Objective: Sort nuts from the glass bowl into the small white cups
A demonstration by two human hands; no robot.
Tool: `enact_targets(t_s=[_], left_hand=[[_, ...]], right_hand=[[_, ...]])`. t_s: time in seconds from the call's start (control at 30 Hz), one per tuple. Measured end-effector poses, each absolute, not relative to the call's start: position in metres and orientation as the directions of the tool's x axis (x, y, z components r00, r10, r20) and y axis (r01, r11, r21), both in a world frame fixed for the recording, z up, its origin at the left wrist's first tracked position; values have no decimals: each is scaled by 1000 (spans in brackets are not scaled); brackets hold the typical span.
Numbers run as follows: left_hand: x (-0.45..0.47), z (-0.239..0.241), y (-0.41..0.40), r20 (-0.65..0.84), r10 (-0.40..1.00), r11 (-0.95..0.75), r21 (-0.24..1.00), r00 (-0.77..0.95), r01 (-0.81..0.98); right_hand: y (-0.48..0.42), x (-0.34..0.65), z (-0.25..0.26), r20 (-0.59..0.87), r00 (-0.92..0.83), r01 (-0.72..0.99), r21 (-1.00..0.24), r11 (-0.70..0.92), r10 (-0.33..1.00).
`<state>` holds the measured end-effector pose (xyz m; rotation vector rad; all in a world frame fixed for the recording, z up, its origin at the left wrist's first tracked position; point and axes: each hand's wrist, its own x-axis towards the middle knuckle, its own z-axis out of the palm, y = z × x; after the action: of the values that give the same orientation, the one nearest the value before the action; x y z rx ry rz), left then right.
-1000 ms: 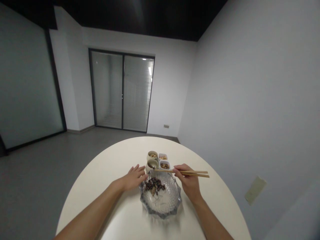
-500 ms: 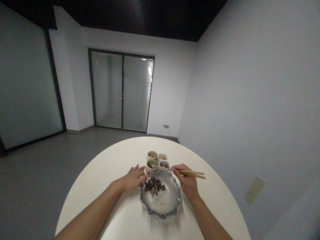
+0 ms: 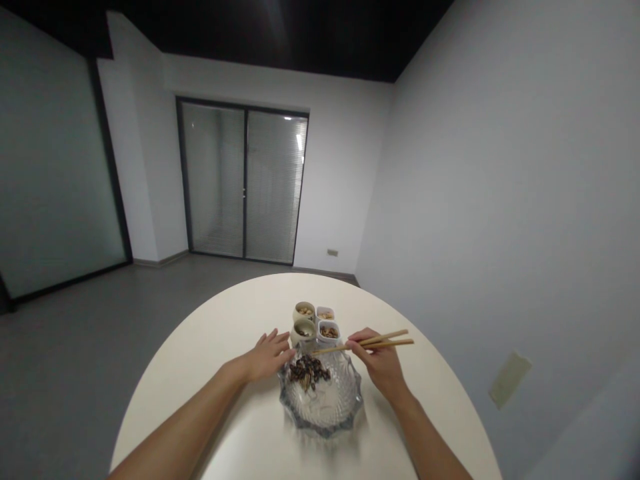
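Observation:
A cut-glass bowl (image 3: 325,407) stands on the round white table (image 3: 230,320) in front of me, with a heap of dark seeds and nuts (image 3: 307,371) at its far left side. My left hand (image 3: 267,355) lies flat on the table against the bowl's left rim, fingers stretched out. My right hand (image 3: 377,360) grips a pair of wooden chopsticks (image 3: 365,343). Their tips point left and hang just over the bowl's far rim, near the heap. I cannot see anything between the tips.
Just beyond the bowl stand two round cups (image 3: 304,330) and two small square white dishes (image 3: 329,331), each with bits of food. The table's edge curves close on the right, near a grey wall. Sliding glass doors (image 3: 245,183) stand across the grey floor.
The chopstick tips have swung from over the near round cup back down toward the bowl's far rim. The handle ends have tilted upward. My left hand has stayed put.

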<state>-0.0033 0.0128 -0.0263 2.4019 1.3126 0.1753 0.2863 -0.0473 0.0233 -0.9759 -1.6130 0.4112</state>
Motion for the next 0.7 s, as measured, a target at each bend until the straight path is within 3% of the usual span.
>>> enact_targets(t_s=[0.7], left_hand=[[-1,-29,18,-61,834,-483,399,548,779]], right_hand=[[-49,289,25,605,-149,388,-692,609,782]])
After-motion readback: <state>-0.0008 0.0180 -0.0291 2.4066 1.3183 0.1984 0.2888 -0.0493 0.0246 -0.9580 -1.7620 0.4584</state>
